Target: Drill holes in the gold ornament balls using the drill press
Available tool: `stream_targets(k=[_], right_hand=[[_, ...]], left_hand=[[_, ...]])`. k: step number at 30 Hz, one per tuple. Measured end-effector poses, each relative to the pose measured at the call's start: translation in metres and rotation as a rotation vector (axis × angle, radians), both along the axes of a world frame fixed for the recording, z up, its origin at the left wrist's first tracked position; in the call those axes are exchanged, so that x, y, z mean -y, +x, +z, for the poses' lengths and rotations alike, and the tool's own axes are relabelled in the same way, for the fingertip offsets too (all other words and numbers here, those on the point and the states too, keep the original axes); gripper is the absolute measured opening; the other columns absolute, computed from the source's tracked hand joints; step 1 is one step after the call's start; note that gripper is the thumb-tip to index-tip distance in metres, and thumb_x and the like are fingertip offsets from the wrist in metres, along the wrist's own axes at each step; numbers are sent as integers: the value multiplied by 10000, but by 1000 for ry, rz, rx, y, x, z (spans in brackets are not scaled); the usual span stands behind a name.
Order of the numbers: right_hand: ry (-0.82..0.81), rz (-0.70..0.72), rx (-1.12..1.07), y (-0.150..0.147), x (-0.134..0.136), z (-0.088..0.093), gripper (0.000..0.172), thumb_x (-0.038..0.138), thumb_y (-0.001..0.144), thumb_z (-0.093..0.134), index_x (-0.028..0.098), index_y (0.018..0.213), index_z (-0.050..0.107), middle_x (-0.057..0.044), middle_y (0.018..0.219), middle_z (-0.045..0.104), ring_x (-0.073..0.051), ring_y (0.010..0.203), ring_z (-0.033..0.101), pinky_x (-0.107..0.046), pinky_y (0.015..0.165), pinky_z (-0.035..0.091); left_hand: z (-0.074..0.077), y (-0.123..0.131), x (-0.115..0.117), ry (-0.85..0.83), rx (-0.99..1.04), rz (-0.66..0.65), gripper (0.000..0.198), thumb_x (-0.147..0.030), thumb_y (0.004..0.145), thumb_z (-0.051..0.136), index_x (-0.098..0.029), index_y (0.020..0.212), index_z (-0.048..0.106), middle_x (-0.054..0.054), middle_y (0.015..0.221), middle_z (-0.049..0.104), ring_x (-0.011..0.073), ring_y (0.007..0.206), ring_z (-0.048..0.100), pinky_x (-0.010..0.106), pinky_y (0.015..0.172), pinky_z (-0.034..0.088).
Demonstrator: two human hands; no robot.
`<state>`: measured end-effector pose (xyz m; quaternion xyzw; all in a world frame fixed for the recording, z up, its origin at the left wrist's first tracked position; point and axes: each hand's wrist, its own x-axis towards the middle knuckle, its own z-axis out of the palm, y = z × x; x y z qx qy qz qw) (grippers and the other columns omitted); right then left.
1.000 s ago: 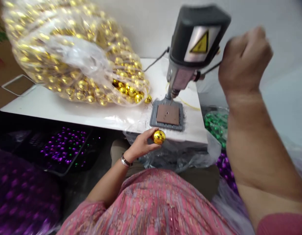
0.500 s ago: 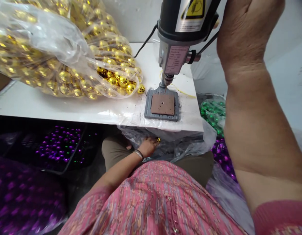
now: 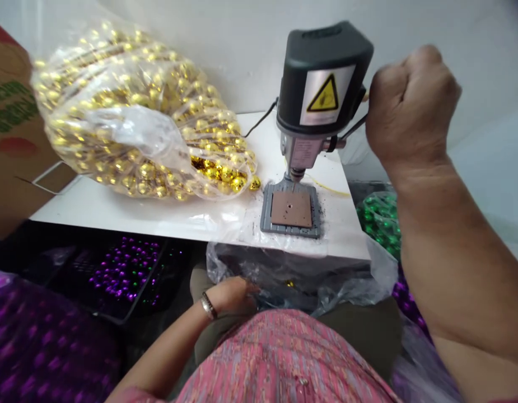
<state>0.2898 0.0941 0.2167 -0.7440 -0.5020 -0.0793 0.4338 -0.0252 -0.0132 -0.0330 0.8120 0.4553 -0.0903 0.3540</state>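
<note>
My right hand (image 3: 410,106) is closed in a fist around the end of the lever (image 3: 354,127) of a small bench drill press (image 3: 326,84). Under its bit, a brown square board (image 3: 290,215) with a hole lies on the grey base (image 3: 267,215). My left hand (image 3: 233,294) is low over my lap, beside a clear plastic sheet (image 3: 346,288) that hangs at the table's front edge. Its fingers are blurred and partly hidden. In the plastic, apart from the hand, a small gold ball (image 3: 289,284) shows.
A large clear bag of gold balls (image 3: 145,134) lies on the white table (image 3: 191,218), with one gold ball (image 3: 255,182) at its mouth. A cardboard box (image 3: 15,157) stands left. Purple balls (image 3: 126,268) are below; green balls (image 3: 380,221) are at the right.
My left hand has moved left, away from the gold ball, which now sits apart in the plastic. My right hand stays on the lever. The view has shifted upward.
</note>
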Motion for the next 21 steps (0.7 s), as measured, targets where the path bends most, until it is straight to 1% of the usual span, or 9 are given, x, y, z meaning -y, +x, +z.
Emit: stream_targets(k=[1, 2, 4, 6, 9, 12, 15, 17, 21], right_hand=[[-13, -8, 7, 0, 0, -1, 279, 270, 988, 334, 234, 740, 211, -38, 832, 556, -185, 953, 632, -405, 940, 409], [-30, -18, 16, 1, -1, -1, 276, 276, 989, 325, 232, 740, 215, -38, 831, 556, -188, 952, 636, -397, 920, 412], [-58, -31, 35, 1, -1, -1, 251, 279, 990, 296, 223, 747, 273, -42, 841, 567, -189, 957, 643, -382, 893, 411], [-63, -29, 50, 2, -2, -1, 244, 282, 985, 285, 214, 755, 327, -40, 834, 565, -183, 940, 640, -370, 872, 408], [-49, -22, 26, 4, -5, 1, 255, 296, 961, 342, 215, 721, 315, -9, 738, 480, -160, 810, 578, -351, 818, 397], [-43, -8, -8, 5, -7, 3, 286, 320, 937, 398, 220, 695, 284, 28, 655, 314, -118, 645, 378, -325, 745, 334], [-56, 13, -12, 6, -6, 3, 290, 318, 939, 410, 221, 694, 288, 38, 653, 276, -97, 608, 178, -314, 705, 248], [-60, 25, -20, 4, -4, 3, 288, 311, 945, 413, 220, 700, 293, 36, 663, 304, -96, 613, 141, -316, 701, 223], [-47, 14, -35, 3, -4, 3, 286, 317, 952, 404, 220, 706, 296, 35, 668, 310, -94, 609, 175, -308, 702, 221]], left_hand=[[16, 6, -8, -45, 129, -115, 294, -345, 845, 703, -268, 1116, 790, 39, 1059, 798, 203, 945, 723, 263, 840, 539], [33, 13, -21, -20, 230, -141, 318, -357, 932, 603, -255, 1187, 763, 49, 1085, 791, 196, 958, 720, 274, 862, 535], [63, 30, -59, 267, 322, 22, 336, -310, 995, 479, -221, 1158, 758, 75, 1061, 782, 199, 957, 702, 305, 884, 529], [85, 48, -107, 610, 319, 164, 385, -228, 1010, 397, -195, 1200, 730, 120, 1174, 746, 229, 1074, 661, 364, 976, 498], [98, 75, -171, 790, 101, 41, 414, -108, 950, 408, -193, 1219, 711, 141, 1210, 714, 274, 1140, 602, 451, 1049, 426], [91, 91, -208, 794, -169, -54, 434, -67, 893, 448, -192, 1231, 688, 160, 1205, 695, 330, 1217, 536, 547, 1083, 350], [82, 94, -222, 802, -291, -14, 436, -27, 861, 452, -149, 1213, 679, 196, 1237, 670, 355, 1273, 502, 599, 1125, 291], [81, 89, -219, 812, -269, -6, 414, -22, 846, 479, -149, 1183, 684, 187, 1186, 679, 353, 1273, 505, 599, 1144, 281], [79, 69, -179, 818, 35, 21, 502, -170, 787, 667, -199, 1287, 624, 144, 1236, 628, 341, 1251, 519, 534, 1120, 390]])
